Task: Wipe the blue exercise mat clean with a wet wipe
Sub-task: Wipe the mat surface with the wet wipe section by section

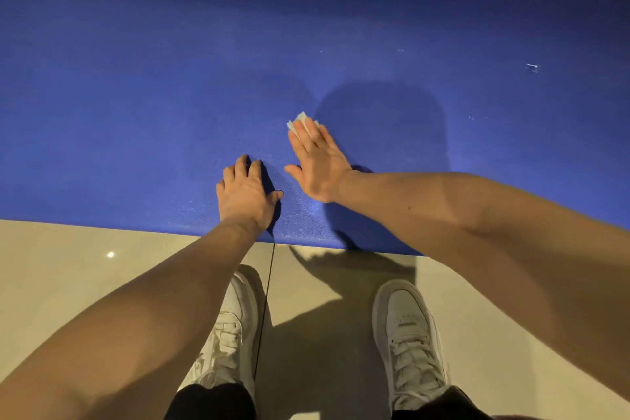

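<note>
the blue mat (136, 78) lies flat across the tiled floor (51, 283), running well past the fingers on both sides. the right hand (317, 164) presses straight fingers (306, 131) on the white wipe (300, 119), which peeks out beyond their tips. the left hand (243, 194) rests just beside it on the mat, fingers slightly bent, holding nothing.

Beige tile floor (68, 283): blue mat (136, 78) flat on it, 2 white sneakers (409, 334) near edge.

on the mat (136, 78) the left hand (245, 196) lies beside the right hand (318, 164), which covers the wipe (300, 118).
</note>
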Motion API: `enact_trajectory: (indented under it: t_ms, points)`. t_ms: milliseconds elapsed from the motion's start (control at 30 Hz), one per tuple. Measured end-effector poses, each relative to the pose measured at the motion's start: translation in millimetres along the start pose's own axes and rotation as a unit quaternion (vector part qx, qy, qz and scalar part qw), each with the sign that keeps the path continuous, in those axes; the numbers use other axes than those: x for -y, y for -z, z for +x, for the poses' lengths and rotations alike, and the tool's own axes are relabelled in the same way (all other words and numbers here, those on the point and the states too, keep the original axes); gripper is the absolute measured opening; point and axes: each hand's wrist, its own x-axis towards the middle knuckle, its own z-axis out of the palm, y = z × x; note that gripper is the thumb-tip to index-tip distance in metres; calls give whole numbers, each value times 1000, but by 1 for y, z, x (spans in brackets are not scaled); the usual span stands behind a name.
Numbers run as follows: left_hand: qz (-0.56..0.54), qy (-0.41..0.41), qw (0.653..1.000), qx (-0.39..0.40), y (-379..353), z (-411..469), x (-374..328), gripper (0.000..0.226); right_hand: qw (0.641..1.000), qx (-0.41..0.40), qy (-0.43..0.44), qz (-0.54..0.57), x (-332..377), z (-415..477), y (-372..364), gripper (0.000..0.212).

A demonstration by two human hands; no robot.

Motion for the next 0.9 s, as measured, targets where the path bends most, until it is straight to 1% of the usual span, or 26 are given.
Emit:
enact_trajectory:
  t_ms: [100, 133, 167, 233, 267, 333, 400, 433, 500, 567, 633, 667, 700, 767, 833, 900]
  points:
    - [-2, -3, 1000, 1, 0, 1, 3, 72, 995, 7, 91, -43, -3, 18, 7, 72]
    - [-2, -4, 1000, 2, 0, 1, 2, 73, 993, 12, 97, -70, -9, 23, 9, 72]
    - [-1, -4, 1000, 3, 1, 1, 2, 73, 992, 19, 83, -89, -15, 29, 14, 72]
    - [1, -4, 1000, 9, 2, 1, 2, 73, 998, 29, -12, -47, -34, 34, 24, 75]
    - [4, -4, 1000, 11, 2, 0, 2, 73, 997, 30, -67, -17, -44, 33, 28, 77]
    - [10, -6, 1000, 15, 2, -1, 3, 72, 987, 35, -155, 1, -58, 27, 32, 80]
    - [12, -7, 1000, 17, 3, -2, 3, 72, 978, 34, -203, 4, -53, 21, 29, 84]
    - [11, -6, 1000, 18, 3, -2, 3, 72, 977, 32, -209, 9, -43, 18, 24, 85]
    - [8, -3, 1000, 18, 4, -3, 1, 72, 985, 22, -169, 16, -16, 6, 9, 88]
    - [6, -2, 1000, 19, 4, -3, -2, 72, 996, 15, -90, -7, 1, -16, -6, 88]
    - [7, -7, 1000, 23, 3, -3, -6, 72, 999, 19, -22, -17, -3, -34, -12, 85]
    - [8, -11, 1000, 25, 3, -4, -9, 72, 1000, 14, -4, -9, -11, -40, -14, 82]
    - [8, -16, 999, 27, 2, -4, -12, 72, 1000, 7, -3, 0, -20, -46, -15, 81]
    - [10, -33, 999, 31, 1, -4, -21, 72, 999, -5, -48, 15, -41, -58, -15, 79]
    - [10, -51, 998, 36, -1, -6, -33, 72, 993, -6, -120, 18, -66, -72, -14, 78]
    - [16, -67, 997, 39, -3, -8, -45, 72, 978, -18, -204, 26, -87, -88, -13, 79]
